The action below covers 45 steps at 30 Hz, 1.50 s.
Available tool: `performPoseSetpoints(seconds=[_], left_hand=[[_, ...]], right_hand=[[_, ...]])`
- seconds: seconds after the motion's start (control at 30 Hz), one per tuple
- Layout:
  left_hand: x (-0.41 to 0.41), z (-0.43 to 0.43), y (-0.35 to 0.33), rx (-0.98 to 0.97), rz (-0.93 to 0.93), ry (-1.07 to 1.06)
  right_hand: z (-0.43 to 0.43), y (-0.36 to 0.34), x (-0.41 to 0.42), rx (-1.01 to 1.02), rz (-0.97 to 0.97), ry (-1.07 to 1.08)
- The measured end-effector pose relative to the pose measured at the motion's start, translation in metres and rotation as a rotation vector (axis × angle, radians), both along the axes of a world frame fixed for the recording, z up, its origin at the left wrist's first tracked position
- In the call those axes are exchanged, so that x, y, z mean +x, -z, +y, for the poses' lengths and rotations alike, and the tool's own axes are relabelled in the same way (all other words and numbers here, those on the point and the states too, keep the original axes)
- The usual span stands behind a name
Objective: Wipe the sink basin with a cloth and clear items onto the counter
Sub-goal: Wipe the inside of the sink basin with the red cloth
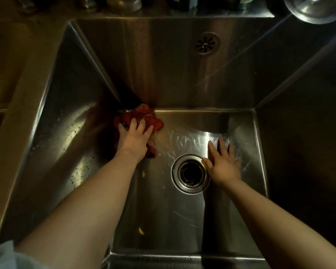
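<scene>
A: Hidden or cut off?
B: The things along the back ledge are cropped by the top edge and too dark to name. A metal bowl [316,8] at the far right corner is partly out of view. The right wall of the sink [163,210] is in deep shadow. A pale sleeve [2,257] shows only at the near left corner of the view.

A: Cloth?
B: The red cloth [144,113] is bunched on the sink floor, in the far left corner, touching the back wall. The left hand [133,139] covers its near part.

A: Fingers?
B: The left fingers [142,125] are bent over the cloth and grip it. The right hand [224,165] lies flat on the wet floor, fingers [222,144] straight and apart, holding nothing, thumb at the rim of the drain [190,173].

A: Surface, room?
B: Steel sink, dim warm light. There is a streaky glare near the far edge of the floor and an overflow grille [207,42] on the back wall. Dark specks dot the left wall. A small yellow scrap [141,231] lies near the front edge. The desk [8,65] runs along the left.
</scene>
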State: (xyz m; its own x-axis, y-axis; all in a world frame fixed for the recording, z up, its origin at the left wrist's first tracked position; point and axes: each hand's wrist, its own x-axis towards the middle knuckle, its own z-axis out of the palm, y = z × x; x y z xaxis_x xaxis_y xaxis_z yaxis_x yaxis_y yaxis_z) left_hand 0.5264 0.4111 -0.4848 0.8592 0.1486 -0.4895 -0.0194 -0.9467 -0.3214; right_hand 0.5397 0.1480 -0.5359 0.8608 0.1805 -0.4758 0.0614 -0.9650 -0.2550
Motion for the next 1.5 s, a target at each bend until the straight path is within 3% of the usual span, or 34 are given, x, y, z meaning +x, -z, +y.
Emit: performPoseSetpoints(seconds=[0.17, 0.47, 0.87, 1.1, 1.5], left_hand=[[-0.030, 0.002, -0.003, 0.087, -0.025, 0.108], [-0.072, -0.012, -0.014, 0.128, 0.124, 0.152], [0.020, 0.006, -0.018, 0.132, 0.089, 0.002], [-0.009, 0.003, -0.013, 0.149, 0.060, 0.038], [-0.088, -0.013, -0.031, 0.085, 0.170, 0.122]], right_hand=[[-0.014, -0.005, -0.011, -0.012, 0.036, -0.024], [-0.021, -0.013, -0.037, -0.008, 0.096, -0.024], [-0.019, -0.008, -0.041, -0.010, 0.064, -0.006], [-0.020, -0.011, -0.040, 0.005, 0.090, -0.006], [-0.037, -0.024, -0.050, 0.028, 0.222, -0.080]])
